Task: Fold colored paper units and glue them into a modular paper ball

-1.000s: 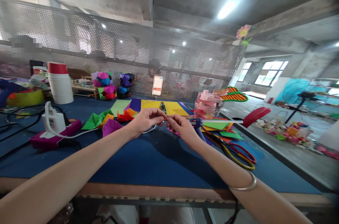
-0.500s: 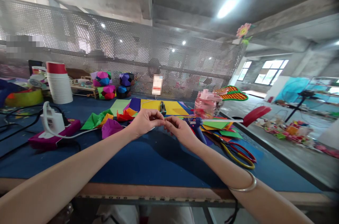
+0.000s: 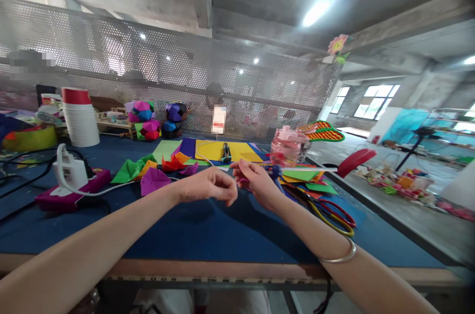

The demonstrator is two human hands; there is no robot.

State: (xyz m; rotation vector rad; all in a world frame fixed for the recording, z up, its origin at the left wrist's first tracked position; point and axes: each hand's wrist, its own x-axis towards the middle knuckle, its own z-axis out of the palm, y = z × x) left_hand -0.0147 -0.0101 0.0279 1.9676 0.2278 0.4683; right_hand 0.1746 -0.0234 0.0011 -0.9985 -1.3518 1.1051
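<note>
My left hand (image 3: 210, 186) hovers over the blue table mat (image 3: 208, 235) with its fingers curled in. What it holds, if anything, is hidden. Close beside it on the right, my right hand (image 3: 258, 183) has its fingers pinched together, and a hint of pink shows near them; I cannot make out what it is. Right behind that hand lies a blue glue gun (image 3: 273, 171) with a long white glue stick (image 3: 309, 169) out of its back. Folded paper pieces lie left of my hands: purple (image 3: 155, 181), green (image 3: 129, 169) and orange-red (image 3: 174, 161).
A box cutter (image 3: 226, 152) rests on yellow paper (image 3: 243, 151). Scissors (image 3: 336, 217) and coloured sheets lie at right, near a pink jar (image 3: 285, 146). At left stand a power strip (image 3: 72, 190) with a charger, and stacked paper cups (image 3: 79, 118). Folded paper balls (image 3: 143, 111) sit behind.
My hands, whose fingertips met before, have come apart. The left hand has dropped lower with its fingers curled downward; the right fingertips have risen slightly. The view has shifted a little.
</note>
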